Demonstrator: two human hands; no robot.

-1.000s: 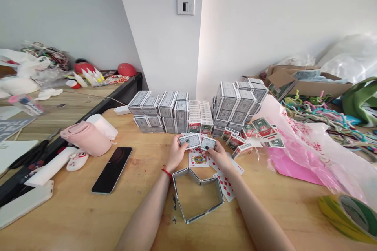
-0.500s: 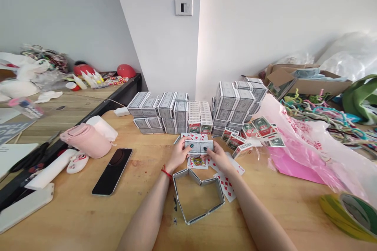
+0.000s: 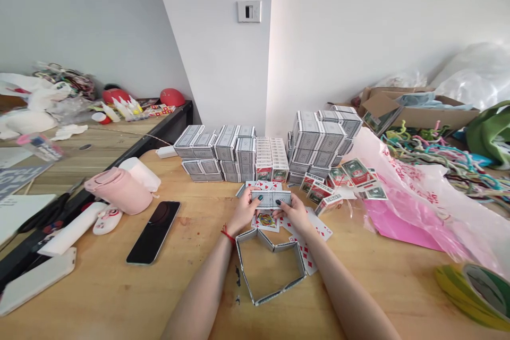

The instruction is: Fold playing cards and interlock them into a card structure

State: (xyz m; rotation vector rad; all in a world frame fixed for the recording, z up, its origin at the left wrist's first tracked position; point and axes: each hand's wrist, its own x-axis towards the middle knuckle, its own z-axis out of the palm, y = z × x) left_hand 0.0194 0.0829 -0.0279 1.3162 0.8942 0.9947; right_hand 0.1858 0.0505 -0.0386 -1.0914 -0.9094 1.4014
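Observation:
Between my two hands is a folded playing card (image 3: 271, 200), its grey patterned back toward me and a crease down its middle. My left hand (image 3: 246, 208) pinches its left end, thumb on the front. The right end is pinched by my right hand (image 3: 294, 212). Loose face-up playing cards (image 3: 266, 221) lie on the table beneath and beside the hands. Nearer to me, between the forearms, stands a heart-shaped frame (image 3: 274, 297) made of folded cards on edge.
Behind the hands stand blocks built of folded cards (image 3: 235, 151) and stacked card boxes (image 3: 271, 156). Several red and green card boxes (image 3: 356, 172) lie to the right, beside pink plastic (image 3: 402, 228) and yellow tape (image 3: 458, 292). A phone (image 3: 154, 232) and pink pouch (image 3: 119, 189) lie left.
The view has shifted very slightly. Both hands still hold the card in nearly the same pose, and the card is tilted a little differently.

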